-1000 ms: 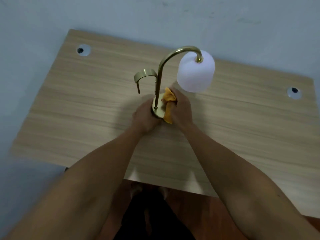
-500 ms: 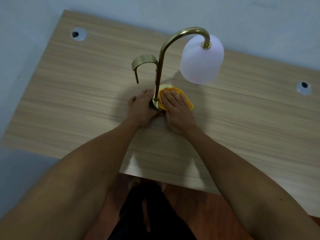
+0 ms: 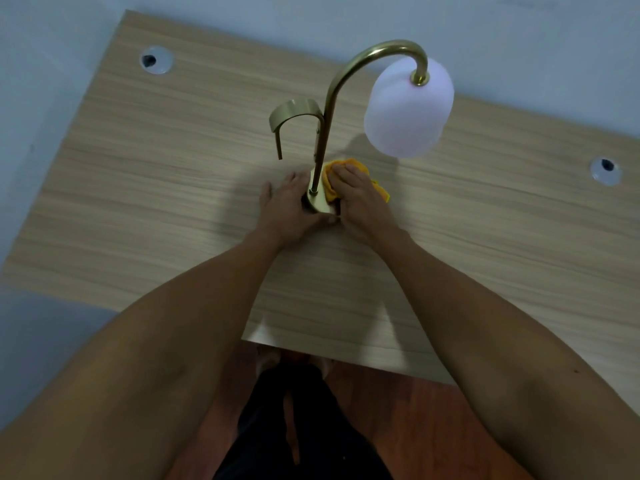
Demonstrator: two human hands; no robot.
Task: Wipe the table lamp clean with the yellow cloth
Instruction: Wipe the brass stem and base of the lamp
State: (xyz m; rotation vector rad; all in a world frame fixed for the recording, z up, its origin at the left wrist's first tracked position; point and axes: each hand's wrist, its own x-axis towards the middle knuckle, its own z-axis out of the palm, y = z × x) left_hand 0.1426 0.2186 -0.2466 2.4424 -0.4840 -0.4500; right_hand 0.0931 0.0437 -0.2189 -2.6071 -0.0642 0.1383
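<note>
Light wood-grain table (image 3: 156,188) pushed against a plain pale blue-grey wall (image 3: 242,15); near edge shows reddish wood floor (image 3: 415,420) below, plus the person's dark trousers (image 3: 294,427). Two round cable grommets in the tabletop: one at 10 o'clock (image 3: 156,59), one at 3 o'clock (image 3: 605,170). Table lamp (image 3: 327,112) stands upright about mid-table: round brass base (image 3: 318,202), thin brass stem curving over at the top to a white frosted shade (image 3: 408,109) hanging at 1 o'clock from the base, and a short flat brass hook (image 3: 294,116) branching off toward 11. Shade's shadow falls on the wood just behind the base. Left hand (image 3: 291,209) lies flat on the table, fingers spread, wrapped against the base's 9 o'clock side, steadying it. Right hand (image 3: 356,199) is flat, palm down, fingers together, pressing the yellow cloth (image 3: 349,166) onto the base at 3 o'clock; cloth is bunched, poking out beyond the fingertips and on the far side of the hand, touching both base and tabletop. Lighting dim, even.
</note>
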